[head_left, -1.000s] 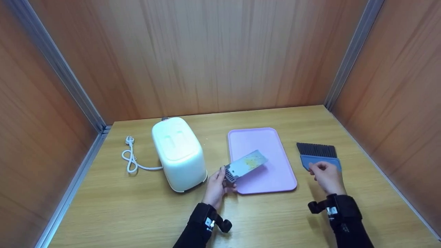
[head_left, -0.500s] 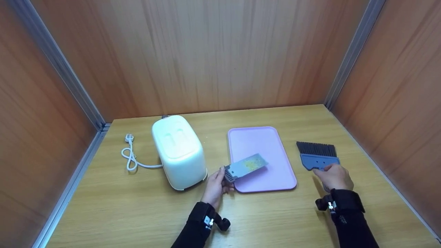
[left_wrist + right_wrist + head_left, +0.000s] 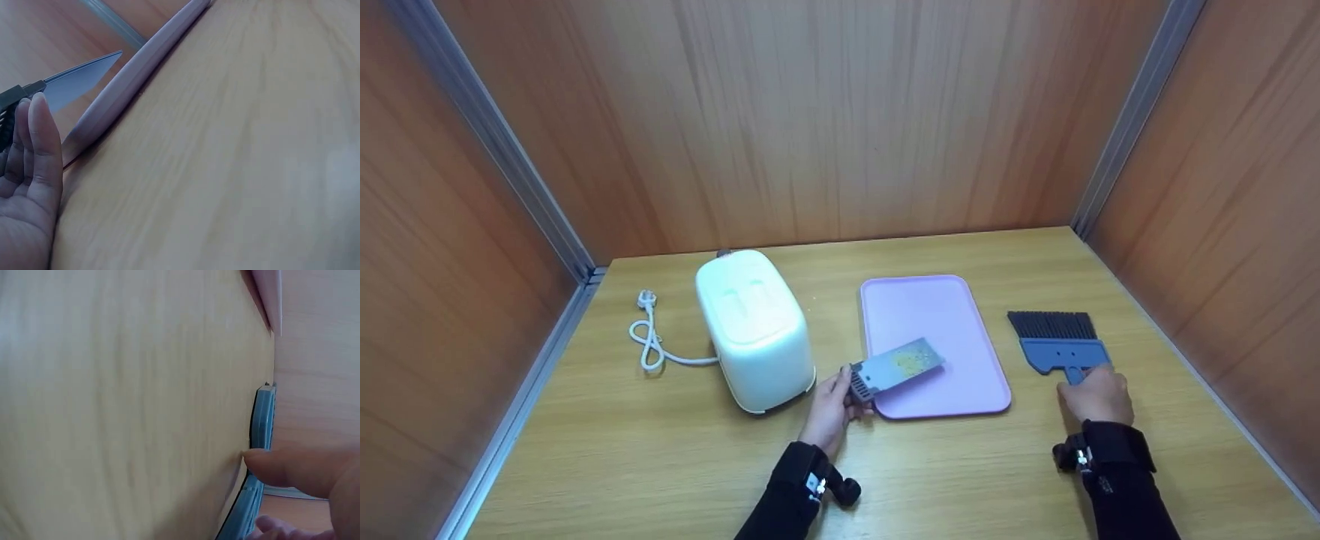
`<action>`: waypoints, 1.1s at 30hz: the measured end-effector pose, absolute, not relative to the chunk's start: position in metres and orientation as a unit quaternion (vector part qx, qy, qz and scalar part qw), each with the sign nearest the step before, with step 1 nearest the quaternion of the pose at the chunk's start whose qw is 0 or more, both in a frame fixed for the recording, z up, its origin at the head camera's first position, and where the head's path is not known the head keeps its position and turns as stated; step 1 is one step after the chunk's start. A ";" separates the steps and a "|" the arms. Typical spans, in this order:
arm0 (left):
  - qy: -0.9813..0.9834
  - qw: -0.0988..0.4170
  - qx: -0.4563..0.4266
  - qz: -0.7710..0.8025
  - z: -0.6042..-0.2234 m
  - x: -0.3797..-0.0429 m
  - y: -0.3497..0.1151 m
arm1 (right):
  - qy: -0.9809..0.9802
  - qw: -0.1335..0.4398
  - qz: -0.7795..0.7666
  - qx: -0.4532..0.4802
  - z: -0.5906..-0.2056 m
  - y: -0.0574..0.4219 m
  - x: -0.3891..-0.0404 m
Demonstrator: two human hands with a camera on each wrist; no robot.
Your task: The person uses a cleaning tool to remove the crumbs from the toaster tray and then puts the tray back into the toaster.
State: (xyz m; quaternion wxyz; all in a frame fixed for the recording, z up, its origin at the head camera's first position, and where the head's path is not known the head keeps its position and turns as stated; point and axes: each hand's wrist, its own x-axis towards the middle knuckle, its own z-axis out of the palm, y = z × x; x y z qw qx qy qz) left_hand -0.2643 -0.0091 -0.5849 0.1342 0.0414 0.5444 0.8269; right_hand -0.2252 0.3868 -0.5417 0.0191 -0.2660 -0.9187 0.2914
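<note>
My left hand (image 3: 829, 412) pinches the dark slotted end of a flat metal crumb tray (image 3: 896, 369). Yellowish crumbs lie on the crumb tray's far half, which is held over the lower left of a pink tray (image 3: 922, 307). In the left wrist view the crumb tray (image 3: 81, 81) is seen edge-on, raised above the pink rim. At the right, my right hand (image 3: 1099, 397) holds the handle of a blue brush (image 3: 1057, 352) with black bristles, lying on the table. The right wrist view has the thumb against the blue brush (image 3: 262, 419); its bristles are hidden there.
A white toaster (image 3: 754, 330) with a lid on top stands left of the pink tray. Its white cord and plug (image 3: 649, 337) lie looped further left. Wood-grain panels (image 3: 840, 127) close off the table (image 3: 660, 465) at the back and sides.
My right hand has come down and back from above the brush and now holds its handle. The left hand keeps the crumb tray nearly in place, its far end slightly lower.
</note>
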 end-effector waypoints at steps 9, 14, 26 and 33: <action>0.543 0.131 0.030 0.829 -0.585 -0.262 -0.009 | -0.919 -0.003 0.282 -0.274 -0.542 0.395 -0.225; 0.544 0.131 0.029 0.829 -0.585 -0.263 -0.008 | -0.927 -0.012 0.245 -0.283 -0.540 0.395 -0.225; 0.545 0.128 0.044 0.828 -0.586 -0.260 -0.010 | -0.943 -0.006 0.206 -0.261 -0.536 0.393 -0.223; 0.546 0.131 0.034 0.827 -0.587 -0.261 -0.010 | -0.940 0.001 0.205 -0.272 -0.528 0.389 -0.222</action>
